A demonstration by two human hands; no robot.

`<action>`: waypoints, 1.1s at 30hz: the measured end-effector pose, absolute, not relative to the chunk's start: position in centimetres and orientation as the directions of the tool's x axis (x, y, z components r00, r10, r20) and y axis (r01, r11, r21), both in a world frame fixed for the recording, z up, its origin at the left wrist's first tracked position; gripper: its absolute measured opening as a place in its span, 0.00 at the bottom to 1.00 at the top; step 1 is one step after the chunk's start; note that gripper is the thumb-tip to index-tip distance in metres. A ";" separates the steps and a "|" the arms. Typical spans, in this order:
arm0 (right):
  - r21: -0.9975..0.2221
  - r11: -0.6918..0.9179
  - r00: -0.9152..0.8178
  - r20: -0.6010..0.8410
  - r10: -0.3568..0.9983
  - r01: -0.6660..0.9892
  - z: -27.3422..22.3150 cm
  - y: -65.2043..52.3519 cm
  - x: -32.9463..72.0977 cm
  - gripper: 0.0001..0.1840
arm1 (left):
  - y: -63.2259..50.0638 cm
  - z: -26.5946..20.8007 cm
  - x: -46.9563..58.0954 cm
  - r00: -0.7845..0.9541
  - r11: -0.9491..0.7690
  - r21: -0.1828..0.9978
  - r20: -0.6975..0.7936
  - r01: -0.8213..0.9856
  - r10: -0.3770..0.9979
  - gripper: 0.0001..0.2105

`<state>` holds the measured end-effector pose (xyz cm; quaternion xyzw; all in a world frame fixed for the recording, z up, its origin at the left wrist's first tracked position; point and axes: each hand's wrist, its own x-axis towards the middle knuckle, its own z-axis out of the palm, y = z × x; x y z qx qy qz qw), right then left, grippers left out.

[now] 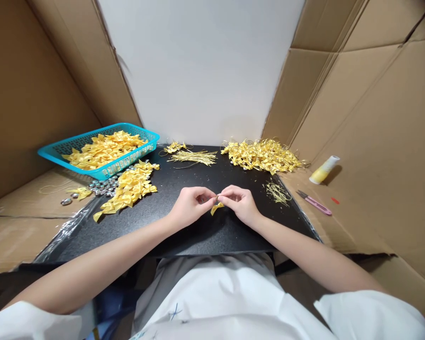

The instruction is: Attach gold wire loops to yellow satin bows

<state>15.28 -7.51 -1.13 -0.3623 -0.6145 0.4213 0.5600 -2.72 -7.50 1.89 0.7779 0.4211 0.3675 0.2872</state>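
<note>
Over the black tabletop my left hand (195, 203) and my right hand (240, 202) meet fingertip to fingertip, each closed in a pinch. Between them is a small yellow ribbon bow (216, 208), one end of which hangs below the fingers. Whatever else the fingertips cover is too small to make out. Left of my hands lies a pile of yellow ribbon bows (131, 189), beside a cluster of silver bells (106, 186). A bundle of gold cords (194, 157) lies beyond my hands.
A turquoise basket (152, 137) of yellow bows stands at the back left. Corded bows (262, 155) are heaped at the back right. Cord scraps (278, 193), pink thread snips (315, 203) and a thread spool (325, 170) lie right. Cardboard walls (375, 118) enclose the table (177, 236).
</note>
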 end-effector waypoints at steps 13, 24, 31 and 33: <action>-0.861 0.507 -0.148 0.496 0.856 0.044 -1.0 -7.8 15.5 0.04 | -7.0 2.2 -2.4 0.410 -0.125 0.974 0.038 0.187 0.911 0.08; -0.765 0.605 -0.165 0.582 0.797 0.221 -0.6 -8.2 15.5 0.05 | -6.9 2.0 -2.6 0.426 -0.128 0.975 0.039 0.182 0.904 0.07; -0.673 0.683 -0.205 0.653 0.729 0.283 -0.2 -8.5 15.7 0.05 | -6.8 1.8 -2.5 0.409 -0.145 0.969 0.053 0.198 0.911 0.08; -0.663 0.695 -0.211 0.664 0.718 0.278 -0.2 -8.5 15.7 0.06 | -6.8 1.7 -2.5 0.407 -0.141 0.970 0.050 0.197 0.912 0.08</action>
